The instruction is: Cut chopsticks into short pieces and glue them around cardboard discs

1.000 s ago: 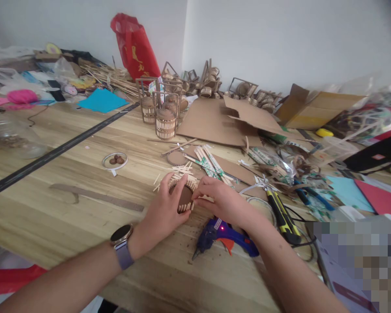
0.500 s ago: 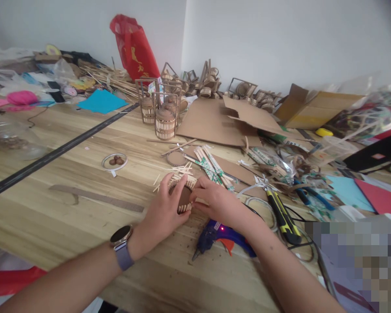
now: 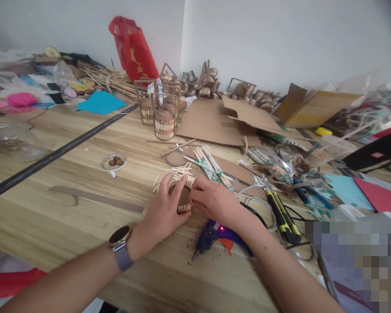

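A small round cardboard basket [image 3: 185, 196], edged with short upright wooden sticks, sits on the table in front of me. My left hand [image 3: 163, 213] is curled around its left and near side, fingers over the rim. At the right rim, my right hand [image 3: 213, 199] has its fingertips pinched together; whatever lies between them is hidden. Loose cut sticks [image 3: 182, 168] are scattered just behind the basket, near a cardboard disc [image 3: 176, 158]. Below my right hand lies a blue glue gun [image 3: 207, 239] with a red light on, its nozzle pointing to the near left.
A cardboard strip [image 3: 97, 198] and a ring holding brown beads [image 3: 116, 161] lie to the left. Finished lidded baskets [image 3: 164, 124] stand behind. On the right are a yellow-black utility knife [image 3: 283, 217], cables, pliers [image 3: 316, 198] and cardboard sheets [image 3: 208, 121].
My right hand has shifted very slightly at the basket's right rim. My left hand and the basket stay where they were.
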Available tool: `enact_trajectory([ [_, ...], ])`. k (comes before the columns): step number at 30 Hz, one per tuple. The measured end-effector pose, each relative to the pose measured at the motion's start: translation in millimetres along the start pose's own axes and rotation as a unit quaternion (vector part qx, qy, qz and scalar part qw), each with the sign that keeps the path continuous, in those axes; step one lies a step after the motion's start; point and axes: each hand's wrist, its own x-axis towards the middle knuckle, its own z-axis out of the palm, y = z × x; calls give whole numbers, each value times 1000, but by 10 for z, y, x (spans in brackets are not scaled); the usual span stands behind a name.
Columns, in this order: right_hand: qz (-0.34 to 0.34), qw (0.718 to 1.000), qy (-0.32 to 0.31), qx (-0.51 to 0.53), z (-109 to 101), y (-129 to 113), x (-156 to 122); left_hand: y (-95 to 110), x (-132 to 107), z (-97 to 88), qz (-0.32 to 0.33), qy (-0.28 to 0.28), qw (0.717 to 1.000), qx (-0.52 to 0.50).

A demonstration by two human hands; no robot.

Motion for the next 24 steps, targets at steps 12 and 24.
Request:
enact_trajectory([
  [12,-8,998,34,58,40,23,-17,63,53,19,-17,13,999,26],
  [24,0,998,12,54,31,17,-2,82,53,22,-19,9,999,47],
])
